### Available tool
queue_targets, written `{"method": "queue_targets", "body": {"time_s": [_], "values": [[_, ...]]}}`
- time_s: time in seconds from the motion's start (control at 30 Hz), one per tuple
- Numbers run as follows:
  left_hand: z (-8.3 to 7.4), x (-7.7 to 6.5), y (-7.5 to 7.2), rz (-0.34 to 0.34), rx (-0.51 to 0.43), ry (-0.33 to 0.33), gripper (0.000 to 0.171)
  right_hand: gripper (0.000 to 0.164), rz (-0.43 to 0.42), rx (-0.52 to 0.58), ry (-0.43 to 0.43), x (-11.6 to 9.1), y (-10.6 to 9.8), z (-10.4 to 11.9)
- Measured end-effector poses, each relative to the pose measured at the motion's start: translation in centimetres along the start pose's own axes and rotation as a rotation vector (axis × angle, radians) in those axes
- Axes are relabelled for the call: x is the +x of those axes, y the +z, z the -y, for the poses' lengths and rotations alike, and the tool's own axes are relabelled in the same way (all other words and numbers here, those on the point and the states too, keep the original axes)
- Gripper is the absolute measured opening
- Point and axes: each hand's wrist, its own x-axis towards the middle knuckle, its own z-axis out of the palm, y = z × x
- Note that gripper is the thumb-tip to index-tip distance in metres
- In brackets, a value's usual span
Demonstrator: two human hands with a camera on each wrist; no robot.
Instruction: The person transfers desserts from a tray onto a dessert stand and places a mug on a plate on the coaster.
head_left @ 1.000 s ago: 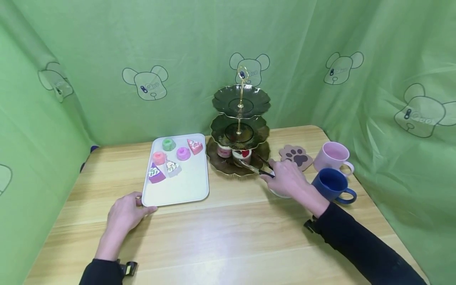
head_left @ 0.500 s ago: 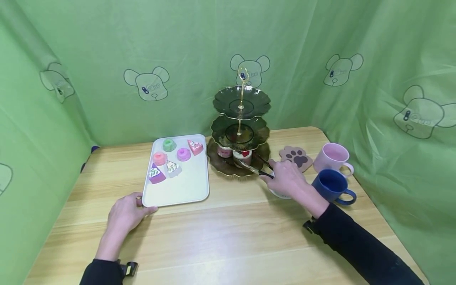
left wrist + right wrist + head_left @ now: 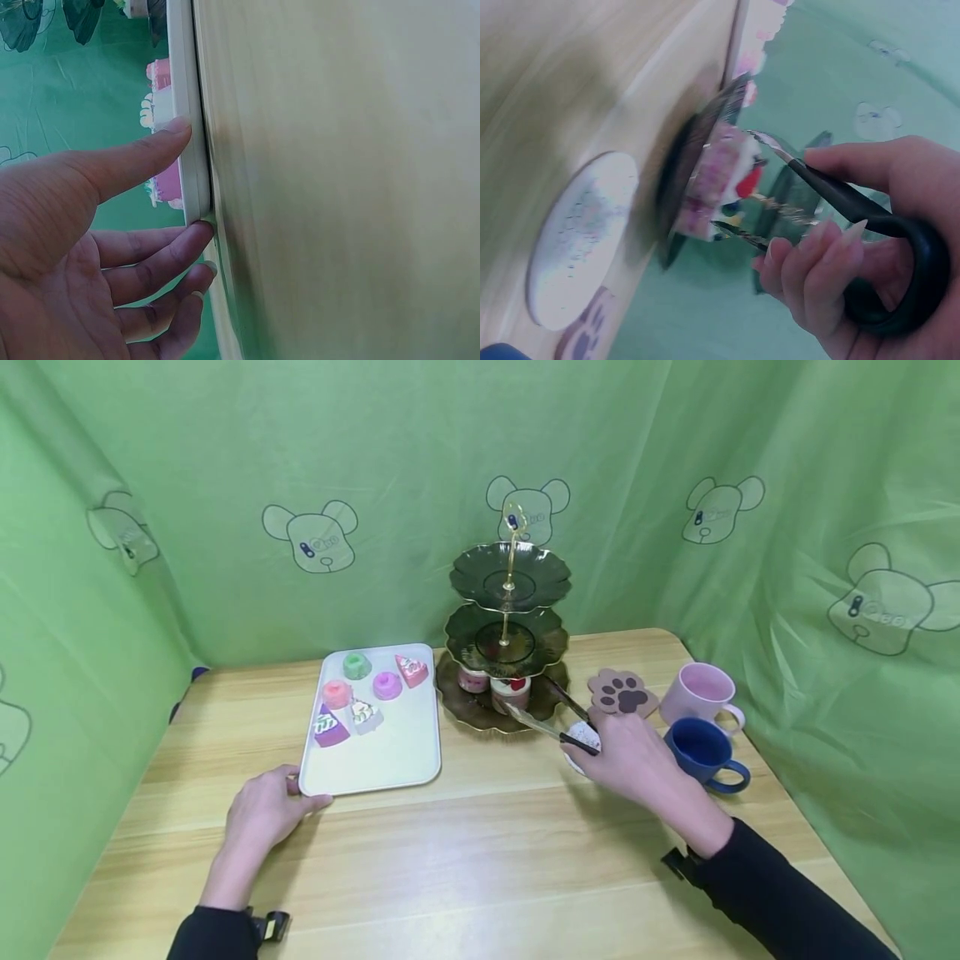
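Observation:
My left hand (image 3: 266, 806) holds the near left corner of a white tray (image 3: 405, 764), thumb on its front edge, fingers against the side. On the tray lie several small toy cakes and rings, such as a purple cake slice (image 3: 330, 727). My right hand (image 3: 633, 760) grips black-handled metal tongs (image 3: 536, 720). Their arms stand apart, tips near a round layered cake (image 3: 510, 697) with a red topping. That cake sits on the bottom plate (image 3: 480, 720) of a dark three-tier stand, beside another pink cake (image 3: 472, 680). In the right wrist view, the tong tips (image 3: 757, 137) flank the cake (image 3: 709, 184).
Under my right hand lies a white round coaster (image 3: 581, 739), partly covered. Behind it is a paw-print coaster (image 3: 622, 692). A pink mug (image 3: 693, 697) and a blue mug (image 3: 693, 752) stand at the right edge. The stand's upper plates (image 3: 506, 639) overhang the cakes.
My right hand has drawn back to the right and nearer, and the tongs have withdrawn with it. The cake stays on the bottom plate. My left hand and the tray have not moved.

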Motion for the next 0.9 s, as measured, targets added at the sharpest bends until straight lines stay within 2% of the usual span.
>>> {"method": "queue_targets", "body": {"time_s": [0.23,0.4,0.63,0.73,0.9], "values": [[0.0,0.0,-0.1,-0.003,-0.002,0.008,0.08,0.055,0.069,0.039,0.007,-1.6,-1.8,2.1],[0.0,-0.1,-0.1,0.006,-0.017,0.007,0.082,0.059,0.048,0.047,-0.019,-1.4,-1.7,3.9],[0.2,-0.1,-0.4,0.004,-0.006,0.011,0.076,0.069,-0.019,0.012,-0.125,1.0,0.4,6.8],[0.1,-0.1,-0.4,0.016,-0.008,0.006,0.073,0.064,-0.017,0.01,-0.168,2.4,1.5,7.9],[0.0,0.1,-0.2,0.015,-0.007,0.006,0.069,0.058,-0.022,-0.043,-0.168,4.8,3.4,9.8]]}}
